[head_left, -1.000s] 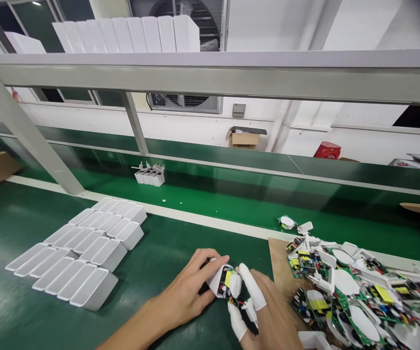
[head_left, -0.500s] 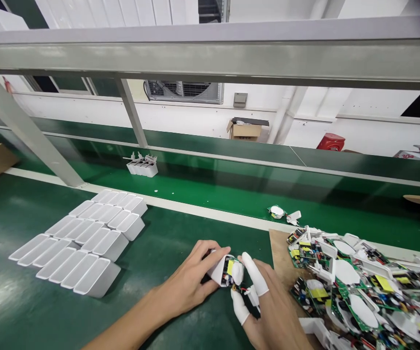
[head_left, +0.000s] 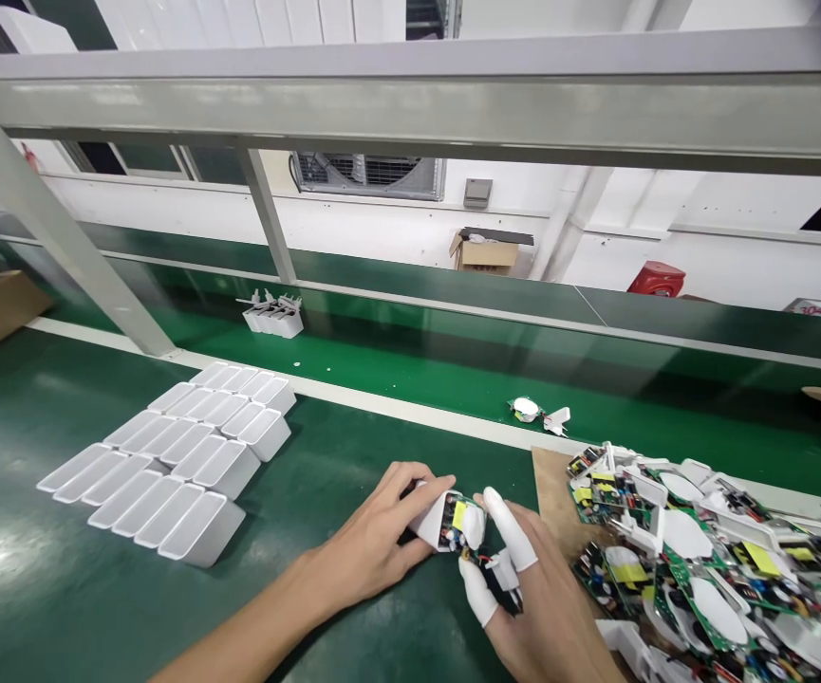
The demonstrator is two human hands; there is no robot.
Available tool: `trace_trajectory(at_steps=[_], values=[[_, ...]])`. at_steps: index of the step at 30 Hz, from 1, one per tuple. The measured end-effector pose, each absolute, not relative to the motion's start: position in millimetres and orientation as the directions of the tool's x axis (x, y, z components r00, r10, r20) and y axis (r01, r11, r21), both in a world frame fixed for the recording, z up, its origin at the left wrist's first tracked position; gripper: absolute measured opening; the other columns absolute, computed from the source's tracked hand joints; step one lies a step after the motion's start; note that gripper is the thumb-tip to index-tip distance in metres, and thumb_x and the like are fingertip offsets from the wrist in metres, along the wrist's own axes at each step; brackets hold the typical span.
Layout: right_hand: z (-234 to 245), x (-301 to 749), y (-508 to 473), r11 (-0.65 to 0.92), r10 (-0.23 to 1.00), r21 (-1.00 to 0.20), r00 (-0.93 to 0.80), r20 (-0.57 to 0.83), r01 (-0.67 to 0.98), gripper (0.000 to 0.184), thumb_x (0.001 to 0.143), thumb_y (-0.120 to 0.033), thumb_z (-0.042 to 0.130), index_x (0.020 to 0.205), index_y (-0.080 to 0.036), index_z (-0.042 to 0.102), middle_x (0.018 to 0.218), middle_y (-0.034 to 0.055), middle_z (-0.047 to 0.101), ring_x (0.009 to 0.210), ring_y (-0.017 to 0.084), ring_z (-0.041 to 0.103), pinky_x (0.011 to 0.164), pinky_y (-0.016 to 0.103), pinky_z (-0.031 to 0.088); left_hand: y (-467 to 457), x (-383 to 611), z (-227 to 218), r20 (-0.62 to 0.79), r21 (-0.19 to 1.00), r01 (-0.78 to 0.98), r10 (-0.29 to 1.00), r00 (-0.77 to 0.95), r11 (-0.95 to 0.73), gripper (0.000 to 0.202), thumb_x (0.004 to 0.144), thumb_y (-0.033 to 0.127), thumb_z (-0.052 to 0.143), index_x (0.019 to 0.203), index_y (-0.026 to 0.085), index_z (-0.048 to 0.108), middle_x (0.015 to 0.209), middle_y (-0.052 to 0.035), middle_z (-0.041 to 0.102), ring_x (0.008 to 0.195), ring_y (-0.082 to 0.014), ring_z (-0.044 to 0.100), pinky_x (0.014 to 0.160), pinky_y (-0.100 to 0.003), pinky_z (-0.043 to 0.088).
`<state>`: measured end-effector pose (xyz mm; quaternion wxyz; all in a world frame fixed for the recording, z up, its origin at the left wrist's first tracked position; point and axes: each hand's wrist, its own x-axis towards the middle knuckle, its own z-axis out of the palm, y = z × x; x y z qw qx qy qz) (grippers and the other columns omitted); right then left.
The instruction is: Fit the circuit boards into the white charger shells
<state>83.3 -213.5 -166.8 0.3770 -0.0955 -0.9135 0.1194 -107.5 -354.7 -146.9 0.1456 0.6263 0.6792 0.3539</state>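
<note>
My left hand (head_left: 388, 520) is closed around a white plastic housing (head_left: 430, 517), its open end turned to the right. A circuit board (head_left: 464, 522) with yellow tape and a white pad sits partly inside that opening. With white finger cots on thumb and forefinger, my right hand (head_left: 516, 569) pinches the outer end of the board. A small white plug part (head_left: 502, 569) hangs on wires from the board, under my right palm. To the left, several empty white housings (head_left: 189, 522) stand in rows, open side up.
Many circuit boards with white parts (head_left: 709, 569) are heaped on a brown cardboard sheet (head_left: 549, 484) at the right. Beyond the pale ledge, a green conveyor belt (head_left: 410, 365) carries filled housings (head_left: 273, 318) and a loose board (head_left: 526, 410). A slanted metal post (head_left: 83, 228) rises at the left.
The view has shifted slightly. Both hands keep their hold on the housing and board, with the board still partly inside. The loose board on the belt has moved a little to the left.
</note>
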Motion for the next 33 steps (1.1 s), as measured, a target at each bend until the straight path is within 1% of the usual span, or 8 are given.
trace_trajectory(at_steps=[7, 10, 15, 18, 23, 29, 33], values=[[-163, 83, -212, 0.957, 0.252, -0.279, -0.701, 0.667, 0.078, 0.062, 0.101, -0.018, 0.054, 0.161, -0.015, 0.036, 0.126, 0.0185, 0.07, 0.114, 0.033, 0.071, 0.085, 0.049, 0.069, -355, -108, -150, 0.248, 0.662, 0.749, 0.953, -0.172, -0.038, 0.071, 0.098, 0.006, 0.065, 0.159, 0.032, 0.04, 0.14, -0.0094, 0.051, 0.129, -0.0246, 0.053, 0.112, -0.04, 0.051], [-167, 84, -212, 0.958, 0.25, -0.277, -0.702, 0.667, 0.078, 0.059, 0.101, -0.019, 0.054, 0.159, -0.016, 0.04, 0.127, 0.0181, 0.07, 0.115, 0.033, 0.07, 0.085, 0.05, 0.069, -354, -107, -150, 0.258, 0.653, 0.756, 0.951, -0.169, -0.043, 0.07, 0.098, 0.006, 0.064, 0.159, 0.032, 0.04, 0.14, -0.0095, 0.051, 0.129, -0.0246, 0.053, 0.112, -0.039, 0.051], [-178, 84, -213, 0.94, 0.292, -0.334, -0.683, 0.67, 0.074, 0.061, 0.102, -0.02, 0.055, 0.161, -0.019, 0.039, 0.132, 0.0155, 0.069, 0.12, 0.033, 0.067, 0.092, 0.05, 0.066, -354, -107, -148, 0.272, 0.646, 0.762, 0.946, -0.177, -0.043, 0.068, 0.1, 0.008, 0.064, 0.158, 0.033, 0.041, 0.137, -0.0099, 0.052, 0.127, -0.0253, 0.054, 0.109, -0.04, 0.053], [-182, 84, -213, 0.938, 0.289, -0.342, -0.679, 0.675, 0.059, 0.061, 0.102, -0.02, 0.056, 0.161, -0.02, 0.04, 0.134, 0.0142, 0.069, 0.124, 0.033, 0.065, 0.095, 0.051, 0.064, -355, -106, -147, 0.275, 0.647, 0.761, 0.945, -0.177, -0.045, 0.068, 0.1, 0.008, 0.063, 0.158, 0.033, 0.041, 0.137, -0.0102, 0.051, 0.126, -0.0255, 0.055, 0.109, -0.041, 0.053], [-182, 83, -212, 0.94, 0.275, -0.34, -0.664, 0.695, 0.033, 0.06, 0.101, -0.018, 0.056, 0.16, -0.019, 0.042, 0.133, 0.0147, 0.069, 0.124, 0.034, 0.065, 0.095, 0.052, 0.062, -355, -106, -147, 0.278, 0.638, 0.769, 0.944, -0.179, -0.042, 0.07, 0.1, 0.007, 0.063, 0.159, 0.033, 0.039, 0.137, -0.0102, 0.051, 0.127, -0.0252, 0.055, 0.108, -0.04, 0.054], [-177, 84, -212, 0.936, 0.273, -0.351, -0.656, 0.703, 0.014, 0.056, 0.1, -0.016, 0.055, 0.155, -0.016, 0.047, 0.132, 0.014, 0.07, 0.124, 0.032, 0.065, 0.097, 0.047, 0.062, -355, -107, -151, 0.304, 0.616, 0.786, 0.938, -0.165, -0.061, 0.069, 0.101, 0.008, 0.061, 0.161, 0.032, 0.037, 0.138, -0.0112, 0.05, 0.129, -0.0255, 0.054, 0.109, -0.04, 0.053], [-177, 83, -211, 0.933, 0.276, -0.359, -0.669, 0.69, 0.015, 0.056, 0.1, -0.016, 0.054, 0.156, -0.016, 0.046, 0.132, 0.0145, 0.069, 0.124, 0.031, 0.065, 0.097, 0.047, 0.063, -355, -106, -150, 0.298, 0.622, 0.781, 0.941, -0.161, -0.063, 0.069, 0.1, 0.008, 0.062, 0.16, 0.031, 0.038, 0.138, -0.0112, 0.049, 0.129, -0.0252, 0.055, 0.11, -0.04, 0.053]])
